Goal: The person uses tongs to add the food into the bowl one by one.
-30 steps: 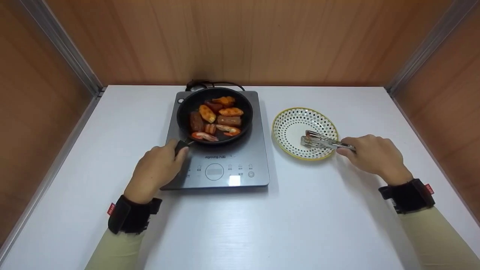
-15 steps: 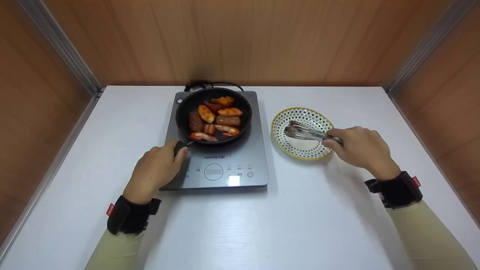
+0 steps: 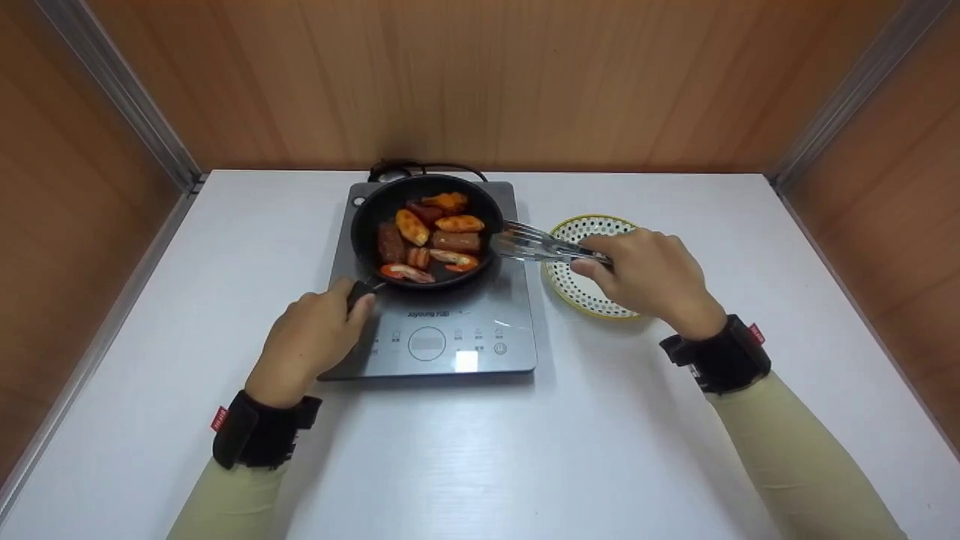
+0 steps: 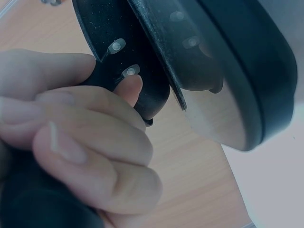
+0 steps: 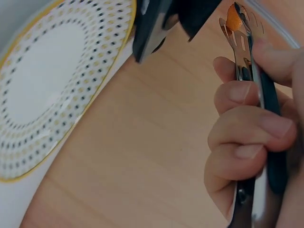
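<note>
My left hand (image 3: 311, 341) grips the black handle (image 3: 363, 294) of a frying pan (image 3: 366, 217) standing on an induction cooktop (image 3: 480, 330). In the pan lie brown sausage pieces (image 3: 456, 241), shrimp (image 3: 409, 273), orange-brown chicken wing pieces (image 3: 412, 227) and other food. My right hand (image 3: 649, 274) holds metal tongs (image 3: 551, 246), their slotted heads over the pan's right rim. An orange piece (image 5: 233, 18) shows between the tong heads in the right wrist view; I cannot tell whether they pinch it. The dotted plate (image 3: 577, 289) lies partly hidden under my right hand.
A black cable (image 3: 450, 166) runs behind the cooktop. Wood-grain panels (image 3: 570, 82) enclose the white table (image 3: 465, 465) at the back and both sides. The plate stands on the table just right of the cooktop.
My right hand has moved left with the tongs, from over the plate to the pan's right rim. My left hand has stayed on the pan handle.
</note>
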Tool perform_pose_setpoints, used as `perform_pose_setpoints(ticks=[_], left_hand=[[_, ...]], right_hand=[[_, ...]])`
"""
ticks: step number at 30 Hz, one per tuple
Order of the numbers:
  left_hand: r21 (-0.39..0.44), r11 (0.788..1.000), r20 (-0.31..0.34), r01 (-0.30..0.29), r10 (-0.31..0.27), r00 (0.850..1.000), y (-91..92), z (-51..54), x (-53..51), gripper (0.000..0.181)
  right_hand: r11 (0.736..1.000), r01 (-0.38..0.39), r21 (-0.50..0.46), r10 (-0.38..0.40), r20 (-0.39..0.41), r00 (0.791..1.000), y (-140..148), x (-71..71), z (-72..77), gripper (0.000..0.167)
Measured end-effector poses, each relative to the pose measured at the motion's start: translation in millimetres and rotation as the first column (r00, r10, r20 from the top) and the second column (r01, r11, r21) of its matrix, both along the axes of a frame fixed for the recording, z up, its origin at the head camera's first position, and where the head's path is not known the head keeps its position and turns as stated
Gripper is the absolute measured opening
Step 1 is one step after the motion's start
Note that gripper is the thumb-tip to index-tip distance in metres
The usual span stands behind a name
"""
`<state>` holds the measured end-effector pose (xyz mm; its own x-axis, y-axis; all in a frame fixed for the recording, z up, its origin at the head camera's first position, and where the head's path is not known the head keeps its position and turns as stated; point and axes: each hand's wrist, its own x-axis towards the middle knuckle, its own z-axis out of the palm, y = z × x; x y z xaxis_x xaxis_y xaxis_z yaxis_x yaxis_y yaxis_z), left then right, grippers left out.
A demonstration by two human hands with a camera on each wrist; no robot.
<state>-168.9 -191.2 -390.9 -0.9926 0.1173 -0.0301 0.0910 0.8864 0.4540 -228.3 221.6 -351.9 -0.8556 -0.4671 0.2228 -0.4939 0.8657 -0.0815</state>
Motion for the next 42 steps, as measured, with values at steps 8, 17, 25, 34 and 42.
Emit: perform_pose_setpoints(ticks=[8,17,25,34,42], left_hand=[[-0.005,1.000,0.005,-0.001,0.001,1.000,-1.5,0.2,0.4,0.035],[-0.006,1.000,0.010,-0.010,0.010,1.000,-3.6,-1.2,1.2,0.034],[-0.001,1.000,-0.005,-0.004,0.004,1.000,-1.8,-0.8,1.1,0.034],[-0.005,1.000,-0.007,0.006,-0.007,1.000,-2.0,0.1,0.5,0.038],[-0.007,1.000,0.013,0.001,-0.001,1.000,-1.1,-1.1,1.3,0.039]], right_hand=[[0.998,-0.063,0.010,0.063,0.004,0.998,-46,-6.4,5.3,0.033],[0.996,-0.062,0.065,0.056,0.094,0.994,-87,-11.6,3.2,0.037],[0.996,-0.037,0.086,0.024,0.154,0.988,-99,-14.2,4.2,0.040],[0.989,-0.036,0.143,0.009,0.185,0.983,-108,-18.9,13.3,0.036],[0.977,-0.033,0.210,-0.010,0.203,0.979,-111,-22.4,20.7,0.035]])
